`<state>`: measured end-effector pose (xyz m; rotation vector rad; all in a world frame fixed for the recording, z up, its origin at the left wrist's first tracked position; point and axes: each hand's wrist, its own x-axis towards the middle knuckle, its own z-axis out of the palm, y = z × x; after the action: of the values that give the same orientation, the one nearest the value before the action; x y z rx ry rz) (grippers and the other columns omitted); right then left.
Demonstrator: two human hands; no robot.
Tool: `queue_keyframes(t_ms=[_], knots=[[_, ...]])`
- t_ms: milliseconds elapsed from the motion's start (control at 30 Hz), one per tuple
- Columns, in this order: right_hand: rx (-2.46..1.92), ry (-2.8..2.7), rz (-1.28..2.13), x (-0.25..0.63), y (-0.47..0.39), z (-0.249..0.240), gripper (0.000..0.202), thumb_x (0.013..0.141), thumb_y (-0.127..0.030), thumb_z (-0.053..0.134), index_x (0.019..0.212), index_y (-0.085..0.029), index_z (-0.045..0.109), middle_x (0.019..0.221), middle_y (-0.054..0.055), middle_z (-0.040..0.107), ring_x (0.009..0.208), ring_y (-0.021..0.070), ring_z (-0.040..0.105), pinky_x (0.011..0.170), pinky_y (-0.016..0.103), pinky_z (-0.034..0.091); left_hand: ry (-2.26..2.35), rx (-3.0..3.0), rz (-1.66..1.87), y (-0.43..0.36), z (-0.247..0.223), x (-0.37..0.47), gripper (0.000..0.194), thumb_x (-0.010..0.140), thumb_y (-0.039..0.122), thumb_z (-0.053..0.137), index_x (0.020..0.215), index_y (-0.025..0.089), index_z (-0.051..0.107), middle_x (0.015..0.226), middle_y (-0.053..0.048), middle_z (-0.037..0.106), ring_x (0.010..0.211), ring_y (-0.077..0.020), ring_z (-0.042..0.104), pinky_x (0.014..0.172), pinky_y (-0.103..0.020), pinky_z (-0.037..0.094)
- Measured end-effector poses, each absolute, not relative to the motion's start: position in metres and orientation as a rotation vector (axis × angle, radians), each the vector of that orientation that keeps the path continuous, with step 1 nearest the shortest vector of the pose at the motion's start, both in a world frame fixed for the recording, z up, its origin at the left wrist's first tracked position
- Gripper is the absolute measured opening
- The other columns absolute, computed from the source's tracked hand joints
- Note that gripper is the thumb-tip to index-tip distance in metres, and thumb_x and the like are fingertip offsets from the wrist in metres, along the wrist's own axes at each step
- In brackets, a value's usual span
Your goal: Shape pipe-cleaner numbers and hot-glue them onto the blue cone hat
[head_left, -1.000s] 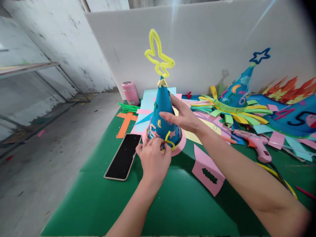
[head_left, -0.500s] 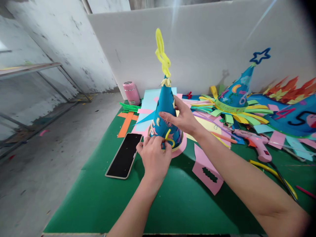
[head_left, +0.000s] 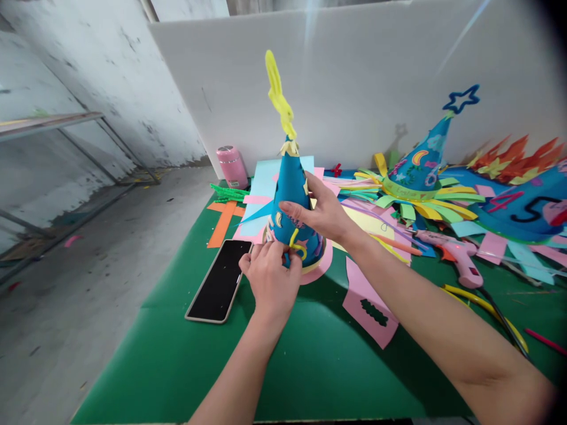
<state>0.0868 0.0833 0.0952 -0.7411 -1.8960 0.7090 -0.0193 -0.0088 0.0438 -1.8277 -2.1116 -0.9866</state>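
Note:
A blue paper cone party hat (head_left: 287, 189) stands before me on the green table, with small cut-out decorations and a pink brim. From its tip rises a yellow pipe-cleaner shape (head_left: 280, 100) with long loops. My right hand (head_left: 321, 212) grips the cone from the right, thumb across its front. Low on the front, my left hand (head_left: 272, 274) has its fingers drawn together at a curled yellow pipe-cleaner piece (head_left: 300, 251). Its fingertips are partly hidden, pressed against the hat.
A phone (head_left: 219, 280) lies left of the hat, and a pink bottle (head_left: 233, 167) stands behind. On the right are a pink glue gun (head_left: 460, 254), another cone hat (head_left: 423, 159) with a blue star, and a blue crown (head_left: 527, 206). A pink paper scrap (head_left: 370, 307) lies nearby.
The whole view has shifted slightly, with things now a little further left. The hat's top leans slightly more to the left. Both hands keep nearly the same hold.

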Motion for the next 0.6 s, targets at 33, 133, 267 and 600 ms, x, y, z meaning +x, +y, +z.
queue_keyframes(t_ms=[33,133,267,600], knots=[[-0.744,-1.894,0.707,0.0867,0.0833,0.0947,0.049,0.072,-0.050,0.057,0.112,-0.023,0.048,0.101,0.004,0.056,0.090,0.0200,0.052,0.079,0.034,0.041,-2.110,-1.825,-0.988,-0.0085,0.0434,-0.0196,0.007,0.070,0.020,0.050,0.066,0.019,0.055,0.072,-0.004,0.065,0.077,-0.0213,0.055,0.073,-0.036,0.028],[-0.746,-1.889,0.702,0.0865,0.0831,0.0937,0.050,0.072,-0.050,0.057,0.113,-0.023,0.048,0.102,0.005,0.056,0.090,0.0205,0.052,0.079,0.034,0.041,-2.115,-1.820,-0.982,-0.0074,0.0431,-0.0201,0.006,0.069,0.021,0.051,0.066,0.018,0.055,0.073,-0.004,0.065,0.078,-0.0218,0.056,0.072,-0.036,0.028],[-0.734,-1.892,0.712,0.0862,0.0828,0.0940,0.049,0.072,-0.049,0.057,0.113,-0.023,0.048,0.102,0.005,0.056,0.090,0.0208,0.052,0.079,0.036,0.041,-2.117,-1.814,-0.958,-0.0056,0.0428,-0.0196,0.007,0.070,0.022,0.051,0.065,0.018,0.054,0.074,-0.004,0.065,0.077,-0.0217,0.056,0.071,-0.036,0.028],[-0.725,-1.899,0.720,0.0861,0.0831,0.0942,0.047,0.073,-0.047,0.057,0.110,-0.021,0.047,0.099,0.005,0.057,0.089,0.0201,0.052,0.078,0.034,0.042,-2.121,-1.793,-0.947,-0.0026,0.0417,-0.0189,0.008,0.070,0.021,0.050,0.063,0.019,0.053,0.071,-0.003,0.064,0.073,-0.0208,0.056,0.070,-0.036,0.028]])
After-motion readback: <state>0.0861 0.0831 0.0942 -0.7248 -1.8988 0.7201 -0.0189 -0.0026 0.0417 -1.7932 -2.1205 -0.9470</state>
